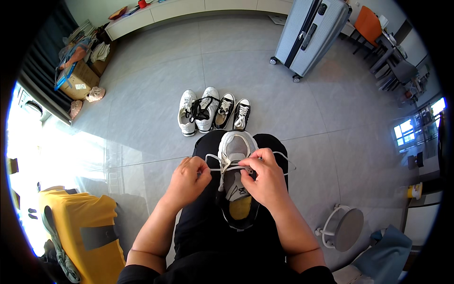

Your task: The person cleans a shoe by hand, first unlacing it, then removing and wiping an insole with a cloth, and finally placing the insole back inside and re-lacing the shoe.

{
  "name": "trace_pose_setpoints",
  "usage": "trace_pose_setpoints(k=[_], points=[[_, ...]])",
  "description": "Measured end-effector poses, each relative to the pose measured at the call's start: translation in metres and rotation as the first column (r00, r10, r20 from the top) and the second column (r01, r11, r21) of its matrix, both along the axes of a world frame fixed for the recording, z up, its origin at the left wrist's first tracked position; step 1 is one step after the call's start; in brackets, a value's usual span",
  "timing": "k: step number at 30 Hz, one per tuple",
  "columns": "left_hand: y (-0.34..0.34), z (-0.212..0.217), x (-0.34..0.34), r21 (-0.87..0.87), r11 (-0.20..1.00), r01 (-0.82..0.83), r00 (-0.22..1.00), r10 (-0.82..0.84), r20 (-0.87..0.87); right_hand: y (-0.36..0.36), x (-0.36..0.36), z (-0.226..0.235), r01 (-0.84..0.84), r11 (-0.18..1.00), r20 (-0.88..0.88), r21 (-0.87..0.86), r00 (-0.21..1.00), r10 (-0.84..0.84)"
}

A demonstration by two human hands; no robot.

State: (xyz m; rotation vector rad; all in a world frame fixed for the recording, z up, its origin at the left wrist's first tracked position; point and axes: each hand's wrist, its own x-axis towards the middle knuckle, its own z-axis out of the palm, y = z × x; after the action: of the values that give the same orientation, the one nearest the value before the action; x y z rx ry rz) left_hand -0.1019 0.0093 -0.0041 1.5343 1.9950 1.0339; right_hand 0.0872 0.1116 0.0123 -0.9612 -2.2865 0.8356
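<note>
On my lap, across my black trousers, lies a grey and white sneaker [238, 142] with its toe pointing away from me and its opening towards me. A yellowish insole [240, 208] shows inside. My left hand [189, 180] is closed in a pinch on a light grey shoelace [215, 169], which runs across to the sneaker's eyelets. My right hand [265, 177] is on the sneaker's right side, thumb and fingers pinched at the lace by the eyelets. A loose lace loop sticks out to the right, past my knee.
Two pairs of shoes stand ahead on the grey tile floor: white sneakers [187, 113] with black laces and smaller black canvas shoes [241, 114]. A silver suitcase [302, 40] stands far right. Nearby are a round stool [349, 230] and a yellow-draped seat [80, 213].
</note>
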Motion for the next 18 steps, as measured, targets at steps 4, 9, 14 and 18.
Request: trace_pose_setpoints(k=[4, 9, 14, 18], points=[[-0.004, -0.006, -0.005, 0.031, 0.996, -0.079, 0.992, 0.082, -0.097, -0.002, -0.003, 0.0, 0.017, 1.0, -0.008, -0.005, 1.0, -0.017], [-0.005, -0.011, -0.013, 0.049, 0.971, -0.234, 0.928, 0.238, -0.287, -0.002, -0.002, -0.002, 0.027, 1.0, 0.001, 0.011, 1.0, -0.027], [0.002, 0.002, -0.002, 0.214, 0.973, -0.089, 0.932, 0.157, -0.326, -0.003, -0.004, -0.006, 0.008, 0.996, -0.011, 0.091, 1.0, -0.007], [0.01, 0.018, 0.017, 0.293, 0.95, 0.104, 0.944, -0.001, -0.331, -0.005, -0.005, -0.004, 0.009, 0.997, -0.009, 0.082, 1.0, -0.009]])
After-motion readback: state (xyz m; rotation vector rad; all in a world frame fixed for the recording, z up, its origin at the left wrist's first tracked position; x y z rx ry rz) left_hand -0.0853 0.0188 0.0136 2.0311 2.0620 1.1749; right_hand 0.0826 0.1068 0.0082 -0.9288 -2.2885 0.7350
